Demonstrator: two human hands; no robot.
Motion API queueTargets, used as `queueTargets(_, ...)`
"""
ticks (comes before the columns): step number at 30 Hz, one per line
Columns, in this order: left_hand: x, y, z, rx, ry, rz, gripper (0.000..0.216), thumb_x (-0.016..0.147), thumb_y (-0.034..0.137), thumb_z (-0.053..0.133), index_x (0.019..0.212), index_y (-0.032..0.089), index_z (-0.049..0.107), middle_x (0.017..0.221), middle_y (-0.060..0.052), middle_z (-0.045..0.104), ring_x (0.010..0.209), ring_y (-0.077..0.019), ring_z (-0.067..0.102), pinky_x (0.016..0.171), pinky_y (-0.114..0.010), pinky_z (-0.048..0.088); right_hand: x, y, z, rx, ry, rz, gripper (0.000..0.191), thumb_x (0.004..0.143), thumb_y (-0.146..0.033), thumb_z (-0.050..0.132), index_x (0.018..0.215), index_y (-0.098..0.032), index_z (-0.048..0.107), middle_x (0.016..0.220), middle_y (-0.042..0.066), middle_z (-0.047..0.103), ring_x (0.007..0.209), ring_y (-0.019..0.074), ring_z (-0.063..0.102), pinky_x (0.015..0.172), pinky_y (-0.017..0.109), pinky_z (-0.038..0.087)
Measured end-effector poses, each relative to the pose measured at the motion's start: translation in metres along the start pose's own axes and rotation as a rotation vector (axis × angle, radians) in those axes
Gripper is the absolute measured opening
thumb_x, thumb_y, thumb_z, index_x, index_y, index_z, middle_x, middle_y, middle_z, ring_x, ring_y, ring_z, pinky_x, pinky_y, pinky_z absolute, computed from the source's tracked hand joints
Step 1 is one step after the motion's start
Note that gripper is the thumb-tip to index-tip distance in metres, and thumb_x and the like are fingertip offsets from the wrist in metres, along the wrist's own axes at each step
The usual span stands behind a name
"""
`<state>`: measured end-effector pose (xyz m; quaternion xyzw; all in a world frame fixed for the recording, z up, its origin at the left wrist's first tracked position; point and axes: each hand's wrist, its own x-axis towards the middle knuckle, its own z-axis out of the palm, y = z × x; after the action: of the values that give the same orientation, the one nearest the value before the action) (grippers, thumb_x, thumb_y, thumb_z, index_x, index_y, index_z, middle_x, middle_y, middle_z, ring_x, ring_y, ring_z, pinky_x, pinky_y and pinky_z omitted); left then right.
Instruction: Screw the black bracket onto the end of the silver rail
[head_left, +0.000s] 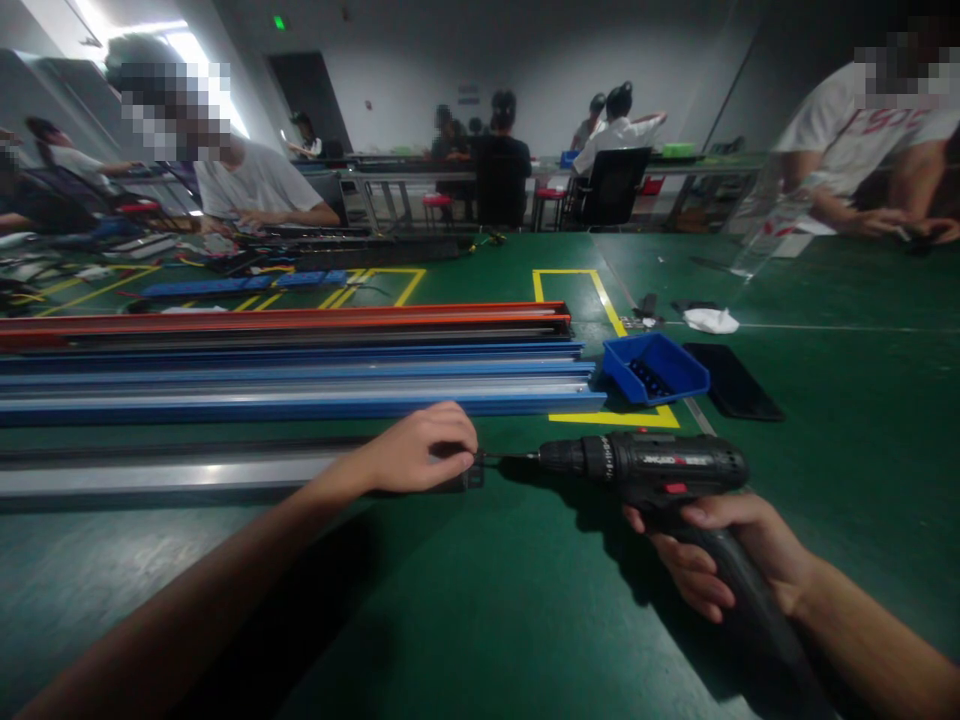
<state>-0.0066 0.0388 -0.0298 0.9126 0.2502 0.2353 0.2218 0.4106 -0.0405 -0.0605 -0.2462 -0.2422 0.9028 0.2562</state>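
Note:
My right hand is wrapped round the grip of a black cordless drill with a red button. The drill lies level, and its long thin bit points left at the end of a grey metal rail. At that end, my left hand is closed with its fingers and thumb on the rail's dark end piece. The bit's tip reaches the end piece beside my left fingertips. Whether a screw sits there is hidden by my fingers.
Behind the grey rail lie blue rails and an orange rail. A blue bin with small dark parts stands near a black phone-like slab. A clear bottle and white tissue are farther back. Several people sit or stand around.

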Motion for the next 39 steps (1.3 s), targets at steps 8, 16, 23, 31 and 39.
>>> queueTargets(8, -0.0006, -0.0014, 0.0013, -0.001, 0.005, 0.001, 0.014, 0.104, 0.026, 0.063, 0.1, 0.019, 0.074, 0.097, -0.007, 0.075, 0.096, -0.021, 0.066, 0.089, -0.038, 0.054, 0.0009, -0.0003, 0.0033, -0.018, -0.001, -0.006, 0.034, 0.09, -0.035, 0.073, 0.112, -0.01, 0.08, 0.061, -0.002, 0.057, 0.042, 0.0105, 0.051, 0.05, 0.028, 0.061)
queueTargets(16, 0.001, 0.001, 0.0004, 0.003, 0.013, -0.01, 0.016, 0.104, 0.025, 0.061, 0.099, 0.018, 0.075, 0.097, -0.007, 0.075, 0.095, -0.0206, 0.066, 0.088, -0.037, 0.054, -0.0001, 0.0002, 0.0022, -0.022, 0.013, 0.001, 0.036, 0.09, -0.036, 0.072, 0.113, -0.009, 0.079, 0.061, -0.002, 0.056, 0.042, 0.0104, 0.05, 0.05, 0.027, 0.06)
queueTargets(23, 0.0011, 0.0011, 0.0008, 0.003, 0.007, -0.013, 0.019, 0.106, 0.027, 0.06, 0.098, 0.018, 0.074, 0.096, -0.007, 0.075, 0.095, -0.0204, 0.065, 0.088, -0.036, 0.053, -0.0005, 0.0003, 0.0013, 0.005, 0.004, 0.004, 0.037, 0.09, -0.035, 0.072, 0.114, -0.008, 0.076, 0.062, -0.001, 0.058, 0.042, 0.0123, 0.053, 0.051, 0.028, 0.06)
queueTargets(31, 0.0013, -0.0001, 0.0008, 0.008, -0.012, -0.015, 0.018, 0.106, 0.027, 0.06, 0.099, 0.018, 0.074, 0.097, -0.007, 0.074, 0.097, -0.0206, 0.065, 0.089, -0.037, 0.052, 0.0003, 0.001, 0.002, -0.024, -0.01, -0.003, 0.037, 0.09, -0.036, 0.072, 0.114, -0.009, 0.077, 0.062, -0.002, 0.056, 0.043, 0.0107, 0.052, 0.051, 0.027, 0.061)
queueTargets(39, 0.0009, -0.0005, 0.0003, 0.001, -0.014, -0.021, 0.019, 0.107, 0.029, 0.06, 0.1, 0.019, 0.075, 0.101, -0.007, 0.075, 0.1, -0.0204, 0.066, 0.091, -0.036, 0.052, 0.0001, 0.0004, 0.0019, 0.0, -0.01, -0.007, 0.036, 0.09, -0.035, 0.074, 0.114, -0.009, 0.079, 0.063, -0.001, 0.059, 0.044, 0.011, 0.055, 0.052, 0.028, 0.062)
